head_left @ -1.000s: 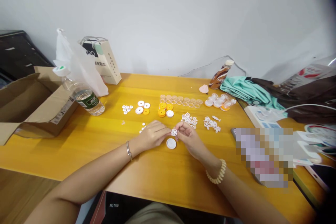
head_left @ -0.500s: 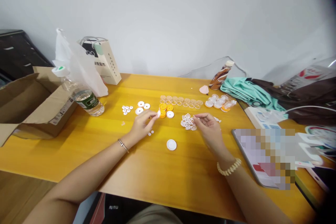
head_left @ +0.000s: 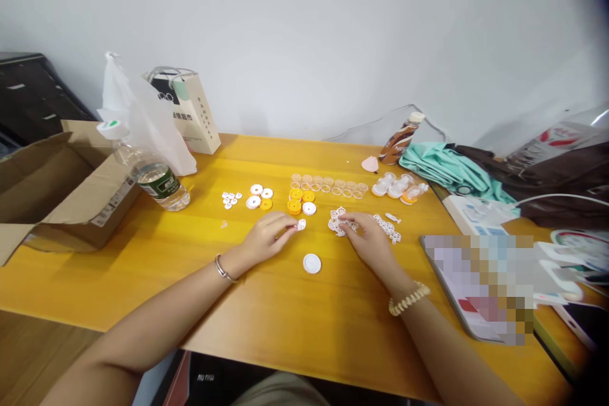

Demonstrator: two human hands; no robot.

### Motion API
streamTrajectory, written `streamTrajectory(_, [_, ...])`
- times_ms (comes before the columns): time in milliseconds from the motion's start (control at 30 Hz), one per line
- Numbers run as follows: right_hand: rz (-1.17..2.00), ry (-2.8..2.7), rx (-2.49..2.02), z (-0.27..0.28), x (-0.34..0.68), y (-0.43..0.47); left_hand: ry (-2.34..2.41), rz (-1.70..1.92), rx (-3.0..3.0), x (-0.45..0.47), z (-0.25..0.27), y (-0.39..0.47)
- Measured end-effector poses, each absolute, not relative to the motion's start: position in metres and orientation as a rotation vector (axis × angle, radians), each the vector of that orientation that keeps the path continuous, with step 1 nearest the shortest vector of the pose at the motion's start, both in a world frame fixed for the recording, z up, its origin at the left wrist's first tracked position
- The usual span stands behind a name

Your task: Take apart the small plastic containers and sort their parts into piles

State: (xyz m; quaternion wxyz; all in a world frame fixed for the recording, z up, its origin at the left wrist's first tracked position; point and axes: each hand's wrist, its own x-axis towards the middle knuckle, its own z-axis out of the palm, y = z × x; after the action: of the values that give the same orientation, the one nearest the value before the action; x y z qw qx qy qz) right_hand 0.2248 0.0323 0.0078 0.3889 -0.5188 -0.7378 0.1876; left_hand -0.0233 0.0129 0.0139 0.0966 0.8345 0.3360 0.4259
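Observation:
My left hand point(head_left: 270, 235) is closed in a pinch on a small white plastic piece point(head_left: 301, 224), held in front of the yellow discs point(head_left: 295, 205). My right hand point(head_left: 368, 238) has its thumb and forefinger drawn together at the pile of white openwork plastic pieces point(head_left: 337, 221). Whether a piece is between those fingertips is too small to make out. Below and between both hands lies a round white lid point(head_left: 312, 263). A white disc point(head_left: 309, 208) sits beside the yellow ones. Right of my right hand are more openwork pieces point(head_left: 387, 227).
Rows of clear round cups point(head_left: 328, 184) stand behind the discs, with clear-and-white assemblies point(head_left: 392, 185) to their right. Small white parts point(head_left: 231, 199) and white discs point(head_left: 254, 202) lie left. A water bottle point(head_left: 159, 184), cardboard box point(head_left: 102, 203) and tablet point(head_left: 469, 288) flank the work area.
My left hand has shifted right and slightly down, bringing the small white piece away from the yellow discs. My right hand has moved left, to the pile of openwork pieces.

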Motion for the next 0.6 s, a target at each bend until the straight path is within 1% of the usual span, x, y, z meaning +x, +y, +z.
streamTrajectory(267, [0.534, -1.686, -1.307, 0.006, 0.228, 0.036, 0.985, 1.231, 2.520, -0.023, 0.014, 0.011])
streamTrajectory(433, [0.510, -1.817, -1.326, -0.005, 0.221, 0.033, 0.972, 1.209, 2.537, -0.021, 0.015, 0.010])
streamTrajectory(600, [0.571, -1.790, -1.371, -0.015, 0.214, 0.033, 0.957, 1.197, 2.549, -0.020, 0.016, 0.010])
